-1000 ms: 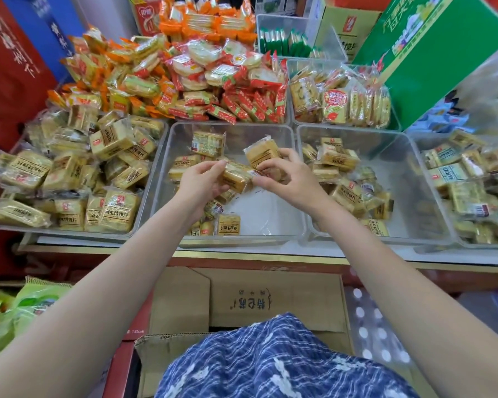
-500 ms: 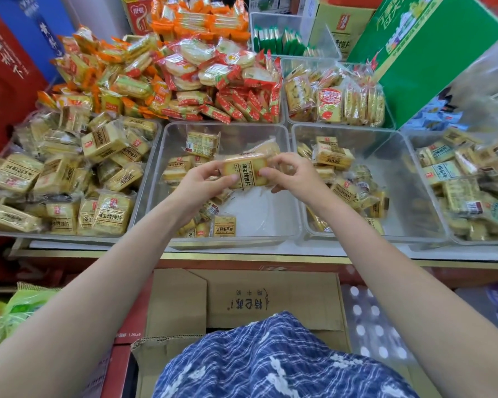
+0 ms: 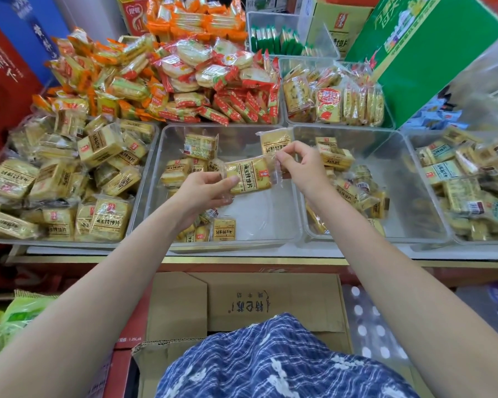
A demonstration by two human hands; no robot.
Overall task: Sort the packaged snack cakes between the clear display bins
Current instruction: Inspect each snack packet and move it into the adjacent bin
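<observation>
A yellow packaged snack cake (image 3: 250, 175) hangs over the middle clear bin (image 3: 270, 225). My left hand (image 3: 204, 191) pinches its left end, and my right hand (image 3: 296, 165) grips its right wrapper edge. A second yellow pack (image 3: 273, 142) sticks up behind my right hand's fingers, also held there. The middle bin holds several yellow packs along its left side and back. The right clear bin (image 3: 408, 196) holds more of the same packs (image 3: 337, 156) on its left half. The left bin (image 3: 61, 179) is heaped with them.
Behind the bins lie piles of orange and red snack packs (image 3: 202, 79) and a bin of biscuits (image 3: 334, 101). A green carton (image 3: 426, 50) leans at the back right. A cardboard box (image 3: 242, 305) stands below the counter edge.
The pack between my hands has turned flat with its label facing up. My hands have drawn slightly apart, and the second pack has risen behind my right fingers.
</observation>
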